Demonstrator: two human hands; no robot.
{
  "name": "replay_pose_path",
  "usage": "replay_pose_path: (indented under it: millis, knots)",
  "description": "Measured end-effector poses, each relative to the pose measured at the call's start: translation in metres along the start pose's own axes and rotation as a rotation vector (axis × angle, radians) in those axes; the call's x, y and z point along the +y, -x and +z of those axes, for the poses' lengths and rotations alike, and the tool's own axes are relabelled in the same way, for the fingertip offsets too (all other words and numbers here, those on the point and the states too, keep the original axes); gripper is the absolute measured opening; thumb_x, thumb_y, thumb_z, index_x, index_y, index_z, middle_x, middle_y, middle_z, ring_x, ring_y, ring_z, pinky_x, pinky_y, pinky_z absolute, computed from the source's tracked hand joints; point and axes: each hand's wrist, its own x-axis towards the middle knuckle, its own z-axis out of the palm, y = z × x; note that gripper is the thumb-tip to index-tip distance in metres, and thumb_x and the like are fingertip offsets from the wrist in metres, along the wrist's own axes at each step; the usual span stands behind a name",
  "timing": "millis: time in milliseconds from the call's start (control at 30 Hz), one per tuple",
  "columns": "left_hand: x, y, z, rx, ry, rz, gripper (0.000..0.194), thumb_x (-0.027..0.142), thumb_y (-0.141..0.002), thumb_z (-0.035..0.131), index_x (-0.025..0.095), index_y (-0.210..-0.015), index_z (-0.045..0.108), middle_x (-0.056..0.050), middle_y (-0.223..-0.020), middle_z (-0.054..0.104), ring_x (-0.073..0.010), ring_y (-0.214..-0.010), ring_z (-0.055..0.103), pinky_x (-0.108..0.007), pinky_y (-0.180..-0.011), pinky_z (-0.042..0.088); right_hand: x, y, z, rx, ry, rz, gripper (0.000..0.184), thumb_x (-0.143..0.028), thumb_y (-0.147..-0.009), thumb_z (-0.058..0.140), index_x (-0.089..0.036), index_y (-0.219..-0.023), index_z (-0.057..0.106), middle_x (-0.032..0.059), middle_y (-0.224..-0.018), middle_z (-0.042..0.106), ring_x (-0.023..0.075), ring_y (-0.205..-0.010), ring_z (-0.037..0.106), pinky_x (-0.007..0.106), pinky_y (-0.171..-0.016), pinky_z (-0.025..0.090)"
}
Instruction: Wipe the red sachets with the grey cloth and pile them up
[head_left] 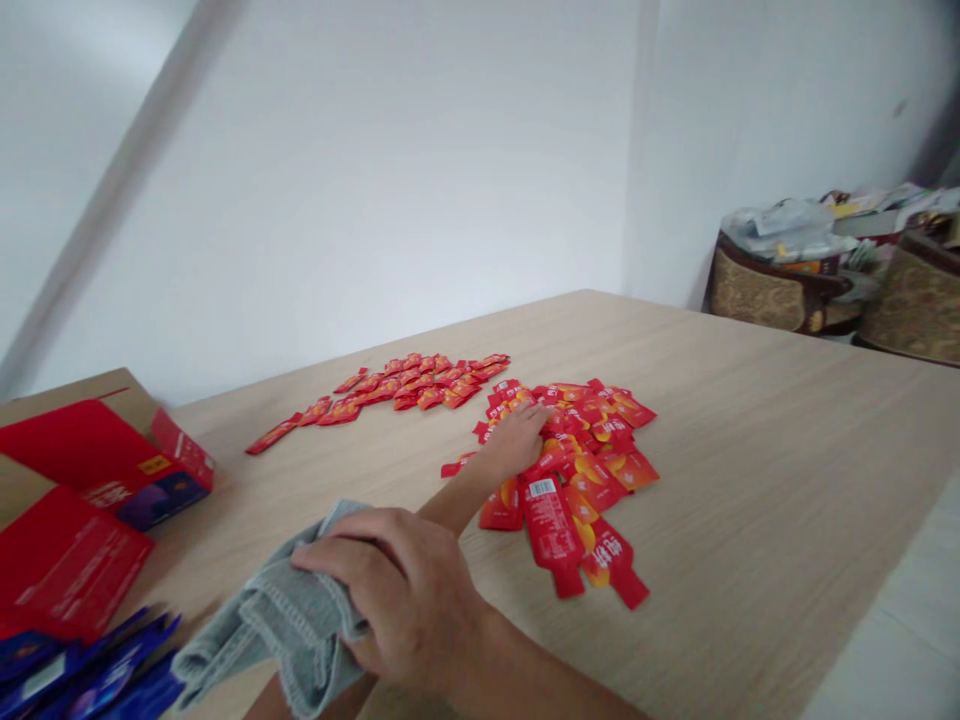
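Right hand [424, 600] clenches a grey cloth [281, 605], its grip keeping the folds bunched, nearer the camera than the red sachet pile [596, 480] on the worktop [750, 460]. Reaching beneath, left hand [516, 440] touches the pile; whether it grasps one, I cannot tell.

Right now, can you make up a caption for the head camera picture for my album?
Right grip clutching a gray cloth, left grip on a red packet pile.

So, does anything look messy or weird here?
A bit: the red pouches under the left hand lie in a jumbled heap, pointing different ways, and one pouch shows its barcode side. The right arm crosses over the left arm, too. I see no spill.
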Motion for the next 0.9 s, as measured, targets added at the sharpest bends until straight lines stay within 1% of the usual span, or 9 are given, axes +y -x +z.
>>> replay_pose_path:
  millis: [100,200,300,400,500,567,700,800,900]
  knots:
    - [-0.009,0.019,-0.007,-0.041,0.023,-0.024,0.043,0.034,-0.098,0.063,0.020,-0.138,0.055,-0.012,-0.144,0.054,-0.0294,-0.131,0.054,-0.056,-0.109,0.045,-0.001,0.001,0.000,0.003,-0.014,0.002,0.042,-0.025,-0.096,0.053,-0.022,-0.138,0.051,0.0079,-0.125,0.066,0.0188,-0.113,0.064,0.030,-0.101,0.055]
    - [-0.021,0.050,-0.023,-0.051,0.019,-0.077,0.047,0.034,-0.100,0.060,0.021,-0.144,0.050,-0.013,-0.150,0.050,-0.0298,-0.136,0.051,-0.056,-0.112,0.042,-0.001,0.004,0.001,0.018,-0.036,0.002,0.045,-0.024,-0.095,0.053,-0.023,-0.139,0.051,0.0085,-0.124,0.065,0.0200,-0.112,0.064,0.031,-0.099,0.055]
    - [-0.040,0.096,-0.039,-0.038,-0.023,-0.164,0.047,0.035,-0.102,0.057,0.022,-0.146,0.049,-0.013,-0.152,0.048,-0.0301,-0.138,0.049,-0.057,-0.113,0.041,0.001,0.007,0.003,0.008,-0.064,0.018,0.044,-0.026,-0.096,0.052,-0.022,-0.140,0.051,0.0100,-0.124,0.065,0.0220,-0.112,0.064,0.034,-0.097,0.056]
    - [-0.064,0.149,-0.052,-0.010,-0.096,-0.295,0.044,0.038,-0.101,0.059,0.020,-0.140,0.054,-0.013,-0.149,0.051,-0.0301,-0.134,0.052,-0.057,-0.111,0.043,-0.001,0.010,0.006,-0.021,-0.094,0.020,0.045,-0.024,-0.094,0.053,-0.022,-0.139,0.052,0.0102,-0.124,0.066,0.0234,-0.113,0.065,0.036,-0.098,0.055]
    - [-0.084,0.195,-0.058,0.028,-0.175,-0.421,0.041,0.038,-0.099,0.062,0.019,-0.135,0.058,-0.013,-0.144,0.054,-0.0293,-0.129,0.056,-0.055,-0.107,0.047,-0.008,0.014,0.009,-0.074,-0.106,0.009,0.046,-0.019,-0.091,0.055,-0.021,-0.137,0.053,0.0103,-0.122,0.066,0.0230,-0.110,0.066,0.034,-0.096,0.056]
    - [-0.090,0.217,-0.058,0.057,-0.221,-0.479,0.041,0.036,-0.098,0.063,0.018,-0.135,0.058,-0.012,-0.144,0.054,-0.0293,-0.129,0.056,-0.055,-0.107,0.047,-0.014,0.018,0.012,-0.122,-0.092,0.003,0.046,-0.017,-0.090,0.056,-0.021,-0.136,0.054,0.0107,-0.122,0.067,0.0231,-0.108,0.067,0.033,-0.093,0.057]
    - [-0.100,0.231,-0.051,0.116,-0.298,-0.563,0.044,0.037,-0.099,0.062,0.019,-0.138,0.055,-0.012,-0.145,0.053,-0.0300,-0.131,0.054,-0.056,-0.109,0.045,-0.023,0.025,0.020,-0.196,-0.086,-0.018,0.047,-0.016,-0.088,0.059,-0.022,-0.134,0.054,0.0097,-0.120,0.069,0.0228,-0.106,0.069,0.032,-0.088,0.059]
    - [-0.116,0.220,-0.042,0.157,-0.350,-0.641,0.044,0.038,-0.098,0.062,0.019,-0.137,0.056,-0.012,-0.142,0.055,-0.0293,-0.128,0.056,-0.056,-0.107,0.046,-0.025,0.033,0.027,-0.246,-0.109,-0.003,0.047,-0.017,-0.089,0.059,-0.023,-0.135,0.054,0.0080,-0.120,0.071,0.0220,-0.106,0.070,0.031,-0.088,0.060]
    - [-0.144,0.203,-0.038,0.207,-0.407,-0.748,0.044,0.038,-0.098,0.063,0.019,-0.137,0.056,-0.012,-0.143,0.054,-0.0295,-0.128,0.055,-0.055,-0.107,0.046,-0.024,0.042,0.032,-0.289,-0.108,0.037,0.047,-0.025,-0.091,0.062,-0.028,-0.137,0.053,0.0055,-0.119,0.073,0.0225,-0.102,0.072,0.032,-0.084,0.062]
